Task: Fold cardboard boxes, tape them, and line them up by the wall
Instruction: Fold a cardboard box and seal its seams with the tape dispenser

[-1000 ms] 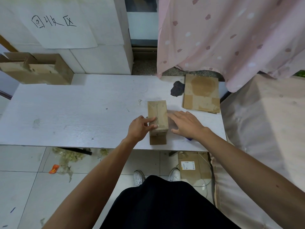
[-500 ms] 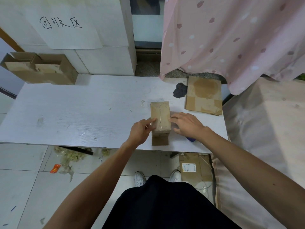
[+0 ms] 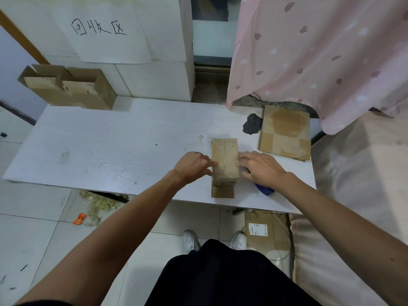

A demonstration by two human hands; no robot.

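Note:
A small brown cardboard box [image 3: 224, 161] stands on the white table [image 3: 123, 149], near its front edge, with its top flaps closed and a seam down the middle. One flap lies flat on the table at the box's near end. My left hand [image 3: 194, 166] presses against the box's left side. My right hand [image 3: 260, 166] presses against its right side, fingertips on the top edge. A blue object [image 3: 265, 189], partly hidden, lies under my right wrist.
A flattened cardboard sheet [image 3: 284, 133] lies at the table's back right beside a dark patch [image 3: 252, 124]. An open cardboard box [image 3: 68, 88] sits at the back left against the white wall. A pink curtain [image 3: 320, 51] hangs at right. More cardboard [image 3: 265, 233] lies on the floor under the table.
My left fingers slid from the top of the box down to its left side. My right hand moved in from the table to touch the box's right side.

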